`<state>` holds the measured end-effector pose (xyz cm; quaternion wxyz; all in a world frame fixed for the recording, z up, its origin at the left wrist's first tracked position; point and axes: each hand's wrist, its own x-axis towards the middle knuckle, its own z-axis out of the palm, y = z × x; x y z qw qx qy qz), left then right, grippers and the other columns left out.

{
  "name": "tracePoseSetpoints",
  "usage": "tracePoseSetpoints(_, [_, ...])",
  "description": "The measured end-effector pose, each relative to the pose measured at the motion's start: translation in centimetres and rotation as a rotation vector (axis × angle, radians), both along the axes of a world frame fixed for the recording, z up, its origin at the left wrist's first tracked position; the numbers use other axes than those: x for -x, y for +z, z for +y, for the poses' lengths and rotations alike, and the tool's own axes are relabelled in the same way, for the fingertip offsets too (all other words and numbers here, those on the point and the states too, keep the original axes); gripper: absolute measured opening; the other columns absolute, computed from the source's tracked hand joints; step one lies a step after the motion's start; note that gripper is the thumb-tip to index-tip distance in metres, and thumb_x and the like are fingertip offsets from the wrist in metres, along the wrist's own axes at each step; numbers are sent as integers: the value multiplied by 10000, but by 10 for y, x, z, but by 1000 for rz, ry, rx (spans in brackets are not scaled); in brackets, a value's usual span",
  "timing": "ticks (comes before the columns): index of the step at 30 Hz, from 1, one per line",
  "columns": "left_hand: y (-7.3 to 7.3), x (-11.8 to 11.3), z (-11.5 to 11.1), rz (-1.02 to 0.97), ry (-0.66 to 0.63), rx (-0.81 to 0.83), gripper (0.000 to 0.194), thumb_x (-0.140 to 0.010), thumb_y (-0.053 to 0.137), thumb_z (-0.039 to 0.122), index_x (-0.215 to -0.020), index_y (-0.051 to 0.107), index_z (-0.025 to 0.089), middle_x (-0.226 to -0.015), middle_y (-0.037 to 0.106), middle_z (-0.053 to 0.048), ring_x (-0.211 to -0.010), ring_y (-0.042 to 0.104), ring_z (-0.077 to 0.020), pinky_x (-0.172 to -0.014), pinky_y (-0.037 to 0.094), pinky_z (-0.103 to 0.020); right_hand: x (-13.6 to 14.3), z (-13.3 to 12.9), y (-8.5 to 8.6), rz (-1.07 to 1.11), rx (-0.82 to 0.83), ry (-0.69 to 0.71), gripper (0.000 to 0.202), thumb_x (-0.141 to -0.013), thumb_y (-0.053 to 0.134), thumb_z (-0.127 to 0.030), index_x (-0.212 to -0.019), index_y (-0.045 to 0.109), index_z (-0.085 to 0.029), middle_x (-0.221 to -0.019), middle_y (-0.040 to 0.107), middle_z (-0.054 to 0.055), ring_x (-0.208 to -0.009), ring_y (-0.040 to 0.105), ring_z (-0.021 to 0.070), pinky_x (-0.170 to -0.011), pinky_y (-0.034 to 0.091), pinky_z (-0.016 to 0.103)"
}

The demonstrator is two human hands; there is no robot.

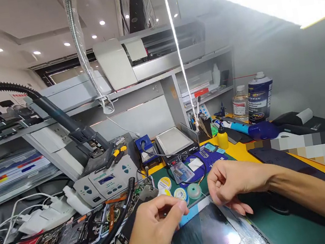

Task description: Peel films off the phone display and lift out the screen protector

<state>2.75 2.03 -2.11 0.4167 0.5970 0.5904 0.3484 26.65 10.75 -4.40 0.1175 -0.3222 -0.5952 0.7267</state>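
Observation:
My left hand (158, 228) is closed in a pinch, thumb against forefinger, at the near left of a dark, shiny glass panel (199, 243). What lies in that pinch, if anything, is too small to make out. My right hand (225, 188) hovers over the panel's far right corner with its fingers closed. A thin pale strand (204, 196) runs from its fingertips toward the left. The panel has a light-blue strip along its far edge and lies beside a clear, glossy sheet (246, 230). Just beyond are a green round spool (194, 191) and small round tubs (180, 194).
Phone parts and circuit boards (66, 234) crowd the left side under a black hose (115, 235). Behind stand a grey soldering station (107, 181), a flat heating plate (174, 140), and a yellow bottle (222, 138). A spray can (259, 99) is at the right.

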Motion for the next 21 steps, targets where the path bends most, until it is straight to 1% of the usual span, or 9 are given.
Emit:
tracePoseSetpoints(3, [-2, -12, -1, -11, -33, 40, 404, -791, 723, 550, -737, 803, 157, -556, 546, 20, -504, 421, -92, -467, 228, -238, 0, -2, 1, 11, -1, 2, 149, -525, 599, -133, -631, 703, -142, -429, 668, -6, -337, 598, 110, -305, 515, 153])
tracePoseSetpoints(7, [-11, -20, 3, -85, -71, 141, 493, -789, 700, 614, -761, 794, 131, -505, 531, 28, -385, 376, -61, -408, 246, -216, -1, -4, 2, 20, -8, 8, 130, -541, 627, -148, -646, 705, -142, -434, 668, -7, -354, 603, 112, -310, 517, 152])
tracePoseSetpoints(11, [-17, -29, 5, -152, -75, 182, 541, -796, 687, 646, -809, 779, 114, -512, 546, 23, -361, 405, -56, -379, 279, -194, 0, -7, 3, 15, -24, 14, 152, -542, 608, -142, -658, 708, -141, -446, 672, -13, -354, 600, 106, -321, 522, 149])
tracePoseSetpoints(15, [-17, -38, 4, -168, -55, 189, 524, -817, 675, 616, -848, 788, 106, -511, 533, 27, -365, 376, -44, -378, 268, -185, 2, -9, 3, 9, -52, 14, 203, -540, 571, -128, -676, 721, -142, -454, 673, -21, -343, 584, 96, -329, 518, 142])
tracePoseSetpoints(21, [-15, -43, 3, -167, -25, 165, 468, -806, 699, 574, -846, 790, 116, -494, 485, 46, -393, 349, -53, -397, 247, -196, 2, -10, 2, 18, -77, 14, 174, -579, 590, -144, -687, 725, -151, -450, 665, -28, -343, 587, 96, -335, 518, 143])
